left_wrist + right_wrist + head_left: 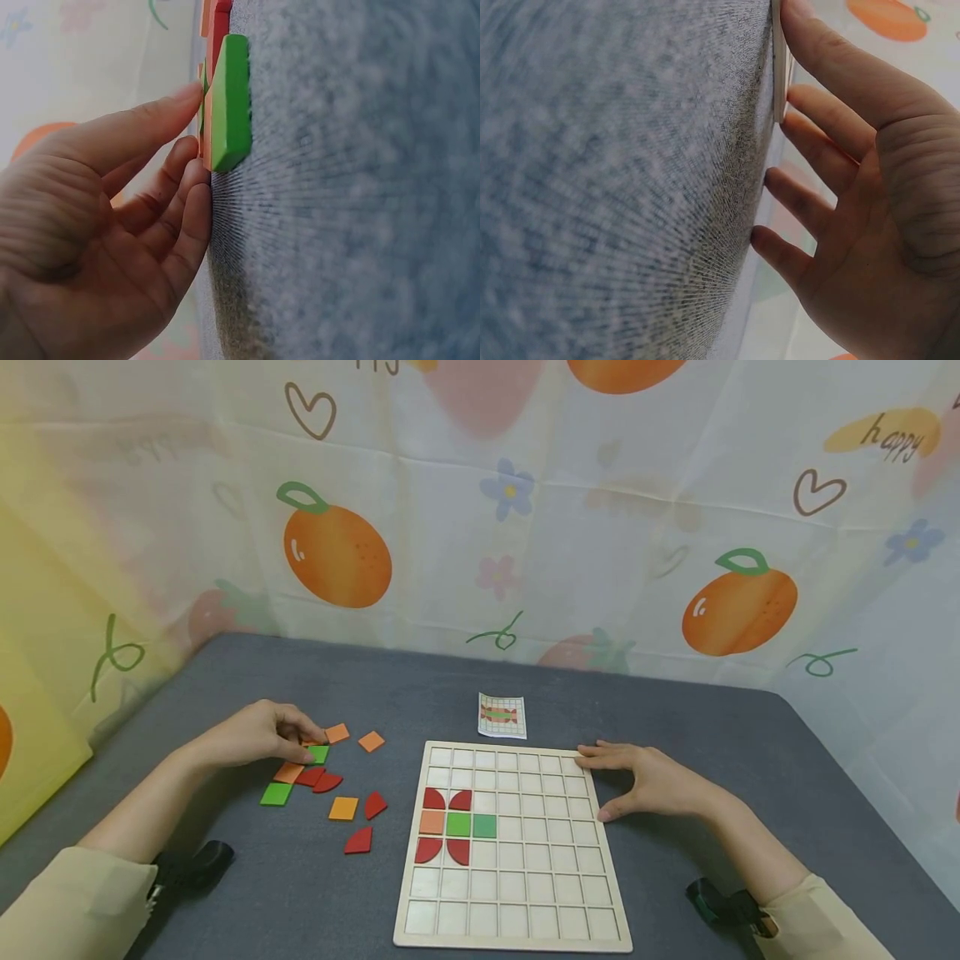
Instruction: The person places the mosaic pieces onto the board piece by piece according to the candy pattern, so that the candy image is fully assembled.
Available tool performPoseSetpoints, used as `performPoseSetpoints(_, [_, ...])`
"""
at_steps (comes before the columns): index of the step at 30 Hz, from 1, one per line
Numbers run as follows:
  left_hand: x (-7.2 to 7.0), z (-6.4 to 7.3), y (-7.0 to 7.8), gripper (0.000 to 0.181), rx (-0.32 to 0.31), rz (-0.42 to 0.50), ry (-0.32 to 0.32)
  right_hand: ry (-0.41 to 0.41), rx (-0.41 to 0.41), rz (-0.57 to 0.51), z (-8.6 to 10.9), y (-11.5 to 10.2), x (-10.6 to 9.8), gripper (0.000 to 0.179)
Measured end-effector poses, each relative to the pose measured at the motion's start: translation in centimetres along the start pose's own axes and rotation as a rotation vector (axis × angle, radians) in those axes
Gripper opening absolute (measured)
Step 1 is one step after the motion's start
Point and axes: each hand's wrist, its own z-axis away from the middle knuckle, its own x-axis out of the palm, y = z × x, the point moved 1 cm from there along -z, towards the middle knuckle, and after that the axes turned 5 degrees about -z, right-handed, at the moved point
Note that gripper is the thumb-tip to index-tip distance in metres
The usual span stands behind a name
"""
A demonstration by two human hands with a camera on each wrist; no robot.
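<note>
Head view: touching a green tile (320, 756) among loose tiles (343, 809) on the tabletop (315, 902) with the left hand (266, 733), cannot tell whether pinching; resting the relaxed, spread right hand (660, 783) against the right edge of the gridded board (513, 887).

Dark gray tabletop (300, 893), white fabric backdrop (615, 552) behind the tabletop, printed with leafy oranges (337, 556), brown heart outlines and blue flowers (507, 490), yellow fabric (33, 660) at the tabletop's left.
</note>
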Motion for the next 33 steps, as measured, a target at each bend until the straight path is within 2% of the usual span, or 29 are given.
performPoseSetpoints(11, [0.05,-0.16,0.67,0.028,-0.016,-0.041,-0.005,0.002,-0.001,0.009,-0.01,0.09,0.04,0.083])
performPoseSetpoints(33, [0.13,-0.38,0.98,0.022,0.007,0.021,-0.04,0.002,0.005,0.005,0.03,0.0,0.05,0.083])
